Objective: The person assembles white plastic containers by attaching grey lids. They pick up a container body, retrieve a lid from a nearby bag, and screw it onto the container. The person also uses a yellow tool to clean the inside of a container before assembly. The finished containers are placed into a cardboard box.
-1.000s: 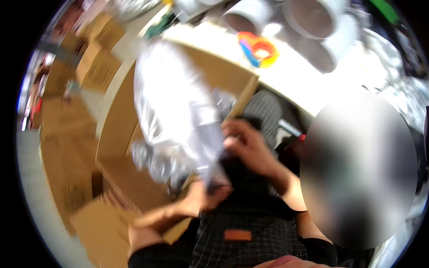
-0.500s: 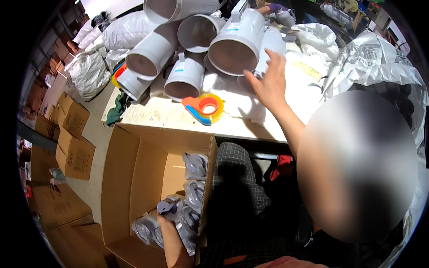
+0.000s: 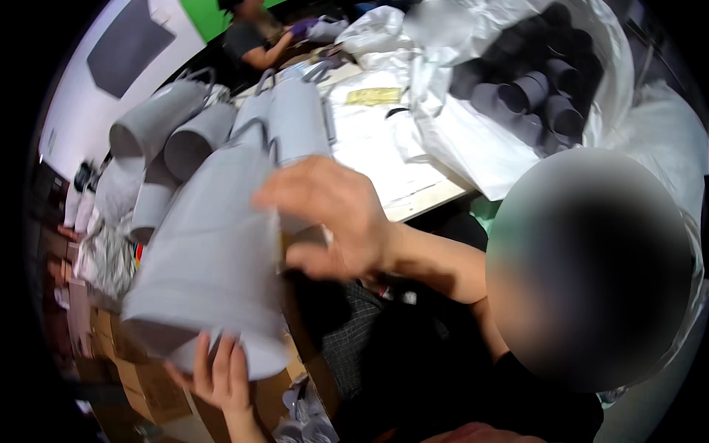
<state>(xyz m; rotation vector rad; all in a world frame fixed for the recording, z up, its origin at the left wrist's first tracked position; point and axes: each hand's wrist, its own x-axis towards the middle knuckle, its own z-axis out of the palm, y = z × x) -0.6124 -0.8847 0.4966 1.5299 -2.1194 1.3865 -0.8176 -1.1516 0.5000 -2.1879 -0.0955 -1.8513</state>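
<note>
A large grey plastic jug (image 3: 210, 236), tilted with its open mouth toward me, fills the left middle of the view and is smeared by motion. My left hand (image 3: 225, 376) grips the lower rim of its mouth, fingers over the edge. Beside the jug's right side is my right hand (image 3: 336, 214), thumb and fingers spread apart; its fingertips overlap the jug, and I cannot tell whether they touch it. Beneath the jug, mostly hidden, stands a cardboard box (image 3: 316, 369) with clear-bagged grey parts (image 3: 306, 422) inside.
More grey jugs (image 3: 151, 122) are heaped on the white table (image 3: 436, 193). A white sack (image 3: 473, 151) holding several dark grey cups (image 3: 561, 118) stands at the right. Across the table a person (image 3: 255, 44) works. Cartons (image 3: 151, 387) stand at lower left. A blurred oval hides the right side.
The view has swung rightward. My left hand has come up from the box and now grips a jug's rim. The jug is off the pile, near me, with my right hand beside it.
</note>
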